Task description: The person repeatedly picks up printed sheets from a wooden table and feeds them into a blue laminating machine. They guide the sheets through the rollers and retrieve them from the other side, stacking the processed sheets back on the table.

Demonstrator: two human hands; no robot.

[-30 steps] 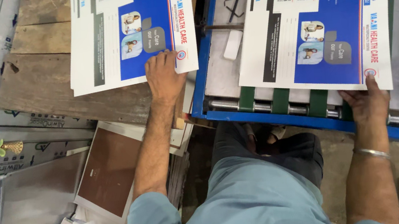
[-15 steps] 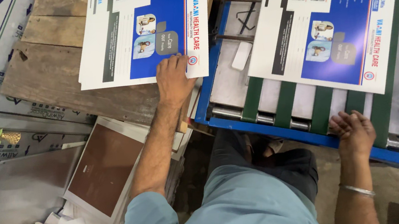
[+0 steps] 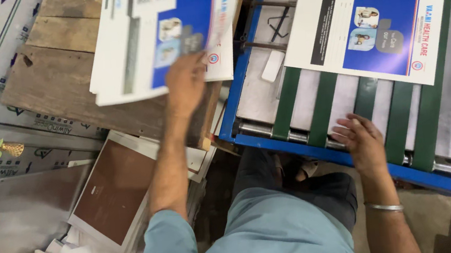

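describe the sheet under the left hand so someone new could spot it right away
Start at the bare wooden platform left of the blue-framed conveyor. On it lies a stack of printed sheets, white with a blue panel, and the left hand presses its near edge. Unlike the similar single sheet lying on the green belts, this one sits on wood, motion-blurred.

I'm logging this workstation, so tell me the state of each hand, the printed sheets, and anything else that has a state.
Left hand: pressed flat on the sheet stack, blurred.
Sheet stack: lying on the wooden pallet, edges fanned.
Right hand: open, fingers spread on the green belts, holding nothing.
Single printed sheet: flat on the belts, clear of the right hand.
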